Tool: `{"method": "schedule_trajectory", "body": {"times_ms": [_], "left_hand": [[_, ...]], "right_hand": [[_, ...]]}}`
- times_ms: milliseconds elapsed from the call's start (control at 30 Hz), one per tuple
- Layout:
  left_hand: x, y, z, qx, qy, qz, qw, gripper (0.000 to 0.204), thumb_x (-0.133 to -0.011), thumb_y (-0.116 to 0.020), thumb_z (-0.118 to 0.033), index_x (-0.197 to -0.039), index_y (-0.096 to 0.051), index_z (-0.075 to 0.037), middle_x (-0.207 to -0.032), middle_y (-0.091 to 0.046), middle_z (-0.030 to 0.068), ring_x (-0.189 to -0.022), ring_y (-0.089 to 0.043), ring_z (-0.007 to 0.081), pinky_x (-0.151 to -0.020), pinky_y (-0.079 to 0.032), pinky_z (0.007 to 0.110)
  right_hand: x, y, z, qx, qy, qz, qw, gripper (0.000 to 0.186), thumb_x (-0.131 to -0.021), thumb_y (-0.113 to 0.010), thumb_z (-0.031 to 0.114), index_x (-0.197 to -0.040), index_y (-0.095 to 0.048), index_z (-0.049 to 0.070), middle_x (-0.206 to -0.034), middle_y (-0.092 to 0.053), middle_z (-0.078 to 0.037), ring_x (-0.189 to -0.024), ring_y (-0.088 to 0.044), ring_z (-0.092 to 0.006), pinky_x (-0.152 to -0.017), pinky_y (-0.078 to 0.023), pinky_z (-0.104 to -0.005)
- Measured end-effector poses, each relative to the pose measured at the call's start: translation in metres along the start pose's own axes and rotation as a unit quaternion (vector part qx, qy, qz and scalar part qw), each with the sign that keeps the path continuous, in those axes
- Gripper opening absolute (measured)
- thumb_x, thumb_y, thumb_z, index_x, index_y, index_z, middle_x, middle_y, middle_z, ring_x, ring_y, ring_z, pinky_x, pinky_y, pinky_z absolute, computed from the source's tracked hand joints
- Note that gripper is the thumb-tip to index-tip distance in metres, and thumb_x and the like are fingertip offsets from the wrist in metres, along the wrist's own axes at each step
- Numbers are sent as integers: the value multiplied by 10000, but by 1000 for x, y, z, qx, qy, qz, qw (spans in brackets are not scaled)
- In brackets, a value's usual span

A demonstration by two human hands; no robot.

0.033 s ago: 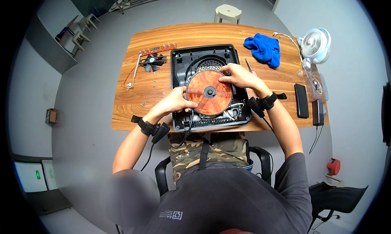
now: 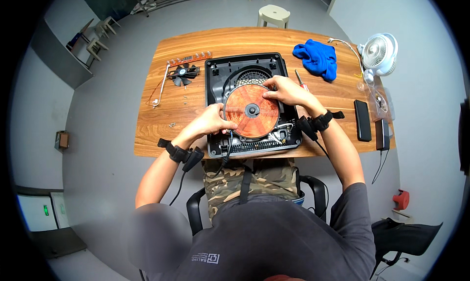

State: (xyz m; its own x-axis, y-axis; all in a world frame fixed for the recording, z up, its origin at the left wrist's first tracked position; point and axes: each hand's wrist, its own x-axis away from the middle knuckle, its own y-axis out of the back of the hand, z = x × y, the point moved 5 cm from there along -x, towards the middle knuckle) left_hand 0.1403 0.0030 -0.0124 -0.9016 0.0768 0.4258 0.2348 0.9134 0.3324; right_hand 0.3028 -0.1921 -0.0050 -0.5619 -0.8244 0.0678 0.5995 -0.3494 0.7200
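Note:
A round copper induction coil (image 2: 252, 122) with a dark hub lies within the open black cooktop housing (image 2: 219, 66). My left hand (image 2: 215, 121) grips its left rim, thumb on the upper face near the lower left. At the upper right edge, my right hand (image 2: 286, 91) pinches the rim with its thumb on top. Fingers under the coil are partly hidden. Above the coil, a round vent grille (image 2: 253, 76) shows in the housing. White wires (image 2: 284, 127) run by the coil's lower right, and a black power cord (image 2: 226, 159) leaves the front edge.
On the wooden table (image 2: 161, 114), a black cooling fan (image 2: 183, 74), an orange circuit strip (image 2: 191, 59) and small screws (image 2: 172, 125) lie left. Rightward are a screwdriver (image 2: 299, 79), blue cloth (image 2: 316, 60), black phone (image 2: 362, 120) and white desk fan (image 2: 378, 53).

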Motion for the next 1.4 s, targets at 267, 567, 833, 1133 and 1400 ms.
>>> {"method": "schedule_trajectory", "body": {"times_ms": [267,567,833,1133,1400], "left_hand": [[-6,4,5,-24,9,-15,1000,415,-819,-885,-195,-906,-523,-11,-657,-642,33,-480,-576,70,-404,-427,221],[-8,3,1,-54,46,7,997,415,-823,-881,-198,-906,-535,17,-659,-653,52,-480,-602,88,-403,-449,230],[-9,5,-1,-77,60,9,995,412,-823,-882,-199,-901,-551,33,-653,-645,63,-510,-649,117,-440,-516,249],[-9,6,5,-48,63,-8,997,414,-819,-885,-188,-935,-573,59,-676,-661,70,-540,-674,124,-469,-555,250],[-12,5,8,-52,48,0,998,408,-830,-875,-180,-944,-571,69,-689,-666,68,-551,-675,117,-475,-561,241]], "right_hand": [[-6,-4,-10,-3,-3,-17,1000,353,-916,-687,165,-1200,-696,-44,-1112,-735,-231,-1063,-708,-363,-944,-539,-415],[10,25,-26,19,36,-80,996,299,-915,-661,35,-1213,-676,15,-1119,-712,-134,-1026,-666,-249,-931,-521,-377],[23,18,-17,57,103,-24,993,285,-882,-736,87,-1162,-722,33,-1129,-594,-138,-1089,-601,-300,-972,-492,-385],[11,9,-20,72,117,-64,988,233,-882,-745,116,-1088,-737,7,-1010,-595,-139,-1025,-600,-318,-906,-483,-400],[15,12,-18,74,116,-49,989,224,-870,-741,90,-1069,-735,-13,-987,-613,-152,-1007,-614,-327,-898,-489,-407]]}}
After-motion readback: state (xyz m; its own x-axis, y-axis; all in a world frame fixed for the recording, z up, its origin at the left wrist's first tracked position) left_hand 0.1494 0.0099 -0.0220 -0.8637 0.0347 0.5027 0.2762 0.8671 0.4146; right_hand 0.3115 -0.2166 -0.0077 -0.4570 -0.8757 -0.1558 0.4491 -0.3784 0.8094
